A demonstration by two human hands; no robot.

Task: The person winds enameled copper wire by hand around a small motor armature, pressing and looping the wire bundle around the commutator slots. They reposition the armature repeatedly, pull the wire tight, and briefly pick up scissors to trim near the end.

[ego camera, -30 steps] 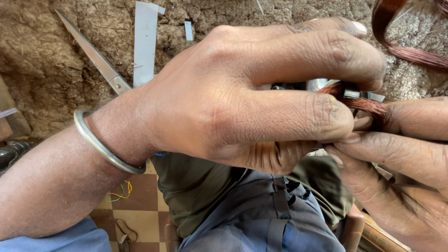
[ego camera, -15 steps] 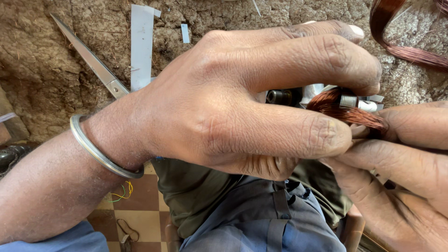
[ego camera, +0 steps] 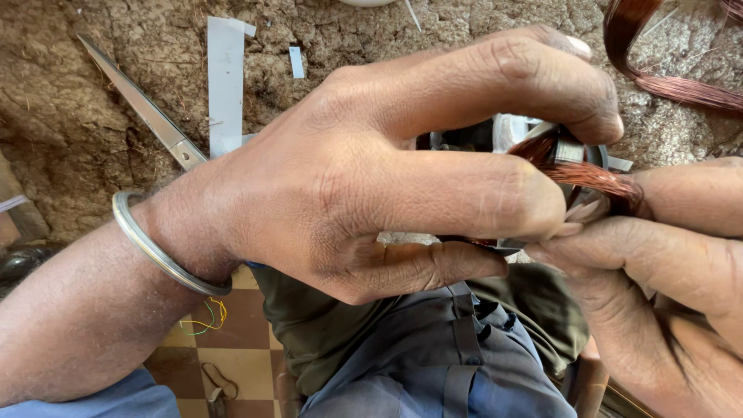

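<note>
Head view: the left hand (ego camera: 371, 193) fills the middle of the frame, its fingers (ego camera: 464, 205) curled together around a small metal core (ego camera: 495, 135) wound with copper wire (ego camera: 596, 178). Most of the core is hidden behind the knuckles; only a dark and silvery edge shows between the first two fingers. The copper wire bundle comes out on the right side of the core and runs into the right hand (ego camera: 665, 286), whose thumb and fingers are pinched shut on the strands just beside the core. A plain metal bangle (ego camera: 155, 248) sits on the left wrist, well to the left of the core.

Above and to the right of the core, a separate loop of copper wire (ego camera: 665, 77) lies on the rough earthen surface (ego camera: 93, 147). To the left of the core on that same surface lie a pair of long scissors (ego camera: 143, 112), blades pointing up and left, and just beside them a pale paper strip (ego camera: 226, 85) with a smaller scrap (ego camera: 297, 62) near its top. Below the core are the person's grey trousers (ego camera: 418, 364), and further left a checked tile floor (ego camera: 232, 340) with a few thin coloured wire offcuts (ego camera: 205, 319).
</note>
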